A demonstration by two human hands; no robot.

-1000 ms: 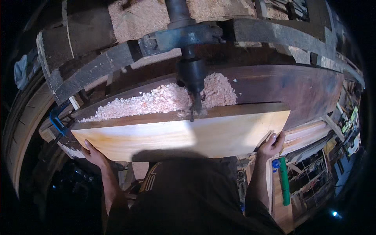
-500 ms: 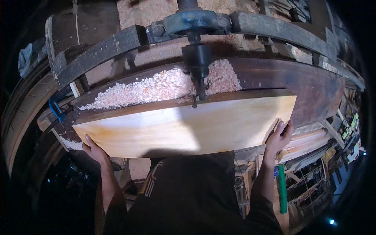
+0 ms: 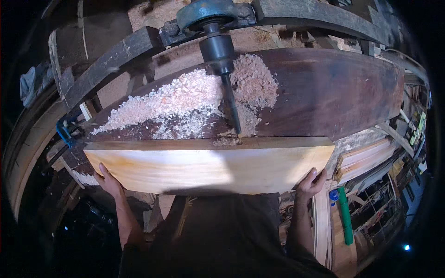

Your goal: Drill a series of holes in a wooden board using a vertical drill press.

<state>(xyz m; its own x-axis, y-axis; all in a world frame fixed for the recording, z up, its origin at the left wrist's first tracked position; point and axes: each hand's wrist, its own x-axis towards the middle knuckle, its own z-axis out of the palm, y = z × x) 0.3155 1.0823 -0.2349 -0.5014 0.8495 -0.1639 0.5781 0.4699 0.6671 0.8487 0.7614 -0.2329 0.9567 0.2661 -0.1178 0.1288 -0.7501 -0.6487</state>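
Note:
A long pale board (image 3: 176, 167) is gripped at both ends, my left hand (image 3: 109, 180) at the left and my right hand (image 3: 310, 183) at the right. Along its far, narrow edge (image 3: 282, 142) wood shavings lie near the middle. Just beyond that edge a drill bit (image 3: 230, 102) points toward me from a black chuck (image 3: 216, 48) under a blue-grey bearing housing (image 3: 204, 15). Whether the tip touches the board is unclear. Pinkish shavings (image 3: 167, 99) are heaped around the bit on a dark wooden surface (image 3: 338, 95).
Heavy timber beams (image 3: 315, 16) cross behind the chuck. A blue clamp (image 3: 66, 134) is at the left. At the right are stacked planks (image 3: 364, 160), a green cylinder (image 3: 345, 215) and a small blue object (image 3: 334, 197). My dark-clothed body fills the bottom middle.
The board has come toward me, away from the bit, exposing more of the bit and more of the dark surface with shavings behind the board. Both hands still hold it.

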